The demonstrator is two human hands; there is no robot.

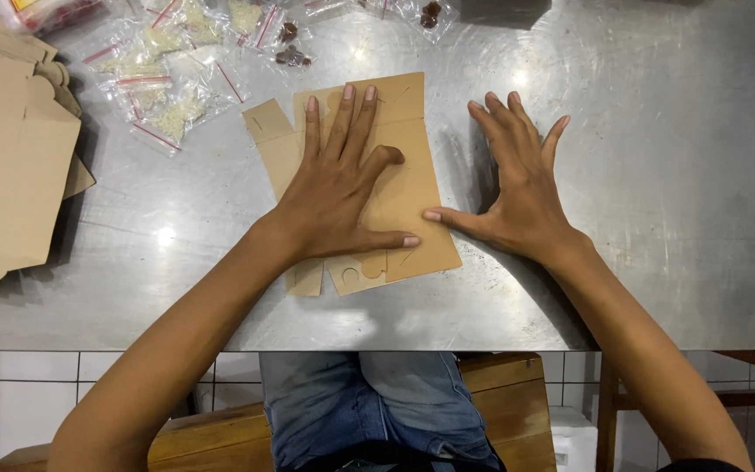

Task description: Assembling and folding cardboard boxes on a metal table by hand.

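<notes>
A flat brown cardboard box blank (412, 201) with cut tabs lies on the steel table (657, 218). My left hand (338, 188) presses flat on its middle, fingers spread and pointing away from me. My right hand (522, 188) rests flat on the table just right of the blank, its thumb touching the blank's right edge. Neither hand grips anything.
A stack of the same brown cardboard blanks (10, 149) lies at the left edge. Several small clear bags with red strips (172, 79), holding pale and dark bits, are scattered at the back left. The table's front edge runs just below my forearms.
</notes>
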